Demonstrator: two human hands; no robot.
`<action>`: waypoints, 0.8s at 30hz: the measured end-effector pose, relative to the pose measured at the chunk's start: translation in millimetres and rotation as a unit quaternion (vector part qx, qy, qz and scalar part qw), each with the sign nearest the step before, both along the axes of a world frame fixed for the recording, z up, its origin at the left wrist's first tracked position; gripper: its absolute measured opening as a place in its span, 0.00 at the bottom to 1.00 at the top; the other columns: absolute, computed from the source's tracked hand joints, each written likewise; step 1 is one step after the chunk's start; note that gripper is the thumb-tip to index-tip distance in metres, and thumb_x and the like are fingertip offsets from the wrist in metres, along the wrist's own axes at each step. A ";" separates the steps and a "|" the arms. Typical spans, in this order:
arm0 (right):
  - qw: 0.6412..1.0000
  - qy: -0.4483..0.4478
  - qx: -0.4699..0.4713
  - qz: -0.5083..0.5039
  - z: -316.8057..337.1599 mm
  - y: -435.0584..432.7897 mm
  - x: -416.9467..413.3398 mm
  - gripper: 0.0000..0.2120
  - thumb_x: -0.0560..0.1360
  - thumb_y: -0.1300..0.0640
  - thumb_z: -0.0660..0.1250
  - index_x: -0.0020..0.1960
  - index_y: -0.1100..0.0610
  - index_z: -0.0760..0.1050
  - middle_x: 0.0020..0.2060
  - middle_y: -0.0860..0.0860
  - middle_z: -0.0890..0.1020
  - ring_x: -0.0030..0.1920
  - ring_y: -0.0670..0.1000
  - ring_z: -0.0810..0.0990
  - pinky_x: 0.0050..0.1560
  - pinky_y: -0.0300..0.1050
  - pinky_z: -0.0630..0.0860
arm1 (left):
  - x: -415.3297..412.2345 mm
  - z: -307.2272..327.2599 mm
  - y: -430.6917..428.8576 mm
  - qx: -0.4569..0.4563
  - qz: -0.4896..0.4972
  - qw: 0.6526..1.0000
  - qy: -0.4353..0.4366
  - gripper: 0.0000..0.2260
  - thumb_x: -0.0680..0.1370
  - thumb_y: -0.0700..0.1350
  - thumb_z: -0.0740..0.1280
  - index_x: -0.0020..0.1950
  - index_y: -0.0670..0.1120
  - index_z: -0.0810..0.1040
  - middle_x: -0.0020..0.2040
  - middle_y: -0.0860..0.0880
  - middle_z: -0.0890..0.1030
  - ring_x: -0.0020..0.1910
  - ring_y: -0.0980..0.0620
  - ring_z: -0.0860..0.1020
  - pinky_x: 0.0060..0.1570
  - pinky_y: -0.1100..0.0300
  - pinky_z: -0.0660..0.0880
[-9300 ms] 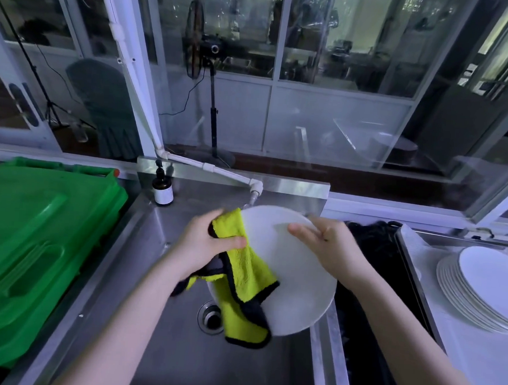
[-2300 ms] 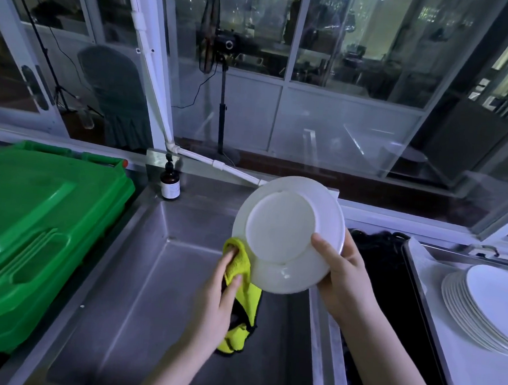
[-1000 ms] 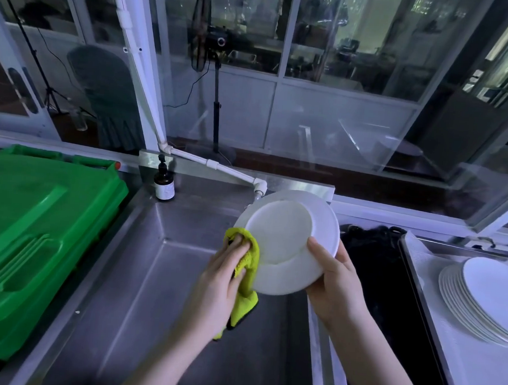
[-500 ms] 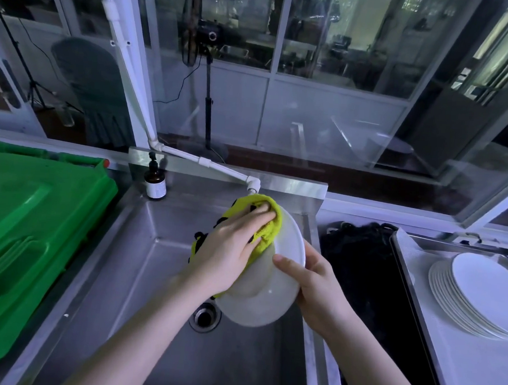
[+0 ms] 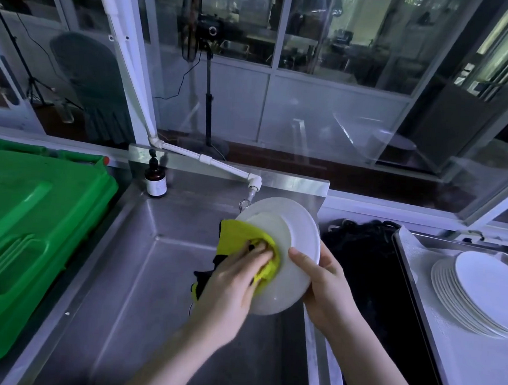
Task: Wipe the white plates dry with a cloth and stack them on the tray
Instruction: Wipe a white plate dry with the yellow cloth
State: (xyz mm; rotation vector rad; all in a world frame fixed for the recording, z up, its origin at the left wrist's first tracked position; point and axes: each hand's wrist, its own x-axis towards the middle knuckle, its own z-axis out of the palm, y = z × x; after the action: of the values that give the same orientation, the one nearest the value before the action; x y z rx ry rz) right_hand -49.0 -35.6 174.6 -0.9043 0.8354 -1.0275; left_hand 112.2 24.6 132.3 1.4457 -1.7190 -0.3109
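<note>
The plate [image 5: 299, 254] is tilted above the sink [image 5: 140, 274], with its top edge just below the tap [image 5: 253, 183]. The right hand [image 5: 327, 289] grips the rim at 4 o'clock, thumb on the near face. The left hand [image 5: 235, 283], fingers curled into the yellow cloth [image 5: 241, 236], presses it on that face. Bare basin lies at 7 o'clock. The stacked plates [image 5: 478, 295] sit on the tray [image 5: 405, 276] at 3 o'clock, well apart.

White plate [image 5: 298, 242], yellow black-edged cloth [image 5: 245, 236], green bin [image 5: 33, 223]

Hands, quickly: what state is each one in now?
Left hand: grips the yellow cloth against the white plate.
Right hand: grips the plate's rim.
</note>
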 end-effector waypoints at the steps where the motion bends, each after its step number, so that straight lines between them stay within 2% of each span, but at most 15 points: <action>1: 1.000 0.003 0.002 0.001 -2.3 1.9 1.2 0.19 0.72 0.61 0.73 0.62 0.55 0.80 0.56 0.62 0.84 0.53 0.59 0.84 0.50 0.51 0.82 | -4.4 0.9 -0.6 -0.012 -0.019 1.000 -0.014 0.20 0.78 0.38 0.64 0.71 0.48 0.74 0.72 0.54 0.72 0.72 0.52 0.70 0.69 0.59 0.67; 4: 1.000 0.011 0.010 0.005 -5.1 6.8 2.0 0.18 0.70 0.59 0.73 0.60 0.54 0.82 0.55 0.61 0.84 0.52 0.58 0.85 0.47 0.49 0.82 | 0.6 3.0 -17.4 -0.008 -0.015 1.000 -0.017 0.20 0.80 0.41 0.62 0.72 0.51 0.72 0.72 0.53 0.73 0.71 0.51 0.70 0.68 0.56 0.68; 8: 1.000 -0.002 -0.004 0.002 -0.8 5.0 -1.0 0.20 0.71 0.62 0.73 0.63 0.56 0.80 0.54 0.60 0.85 0.51 0.56 0.85 0.45 0.46 0.82 | 18.8 -1.7 -30.2 0.047 0.029 0.998 0.031 0.23 0.78 0.33 0.65 0.71 0.48 0.73 0.70 0.48 0.75 0.67 0.45 0.75 0.65 0.50 0.72; 11: 1.000 -0.001 -0.008 -0.020 5.2 -0.9 -7.7 0.18 0.71 0.62 0.74 0.61 0.53 0.81 0.54 0.59 0.85 0.50 0.56 0.85 0.46 0.51 0.83 | 16.4 -9.1 -8.2 0.033 0.005 0.999 0.018 0.23 0.76 0.33 0.64 0.69 0.49 0.75 0.69 0.54 0.73 0.69 0.51 0.73 0.66 0.56 0.71; 15: 0.999 0.022 -0.001 -0.036 2.8 -3.3 -11.0 0.18 0.72 0.60 0.71 0.61 0.53 0.80 0.55 0.60 0.84 0.52 0.59 0.84 0.51 0.56 0.82 | -1.2 -10.6 8.5 0.017 -0.042 0.999 0.011 0.24 0.76 0.35 0.62 0.70 0.51 0.74 0.69 0.60 0.70 0.68 0.64 0.66 0.65 0.70 0.64; 19: 0.999 0.037 0.009 -0.031 -5.0 3.5 -5.7 0.17 0.73 0.60 0.70 0.61 0.54 0.80 0.54 0.61 0.84 0.51 0.60 0.84 0.49 0.55 0.81 | -2.4 -7.1 -14.0 0.050 -0.046 0.997 0.019 0.24 0.79 0.34 0.63 0.73 0.50 0.70 0.73 0.52 0.71 0.74 0.53 0.67 0.70 0.59 0.66; 22: 0.999 0.033 0.017 -0.033 -10.8 8.8 -3.4 0.18 0.70 0.59 0.72 0.60 0.55 0.81 0.52 0.60 0.85 0.48 0.57 0.84 0.45 0.52 0.81 | 3.4 -17.3 -27.5 0.068 -0.038 0.997 0.011 0.26 0.78 0.33 0.63 0.76 0.48 0.66 0.76 0.50 0.66 0.75 0.51 0.64 0.72 0.62 0.62; 24: 0.998 0.046 0.019 -0.035 -13.5 11.2 -4.4 0.18 0.68 0.58 0.73 0.59 0.54 0.82 0.51 0.59 0.85 0.48 0.57 0.84 0.46 0.52 0.79 | 5.7 -28.4 -29.7 0.076 -0.003 0.997 0.023 0.27 0.78 0.31 0.63 0.75 0.47 0.67 0.76 0.49 0.66 0.74 0.50 0.66 0.69 0.63 0.62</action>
State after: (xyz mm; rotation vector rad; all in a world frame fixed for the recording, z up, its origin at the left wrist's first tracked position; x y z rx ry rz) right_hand -53.4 -24.4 161.1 -0.9008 0.9660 -1.0339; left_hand 117.9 -5.1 103.9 1.5292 -1.6939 -0.4829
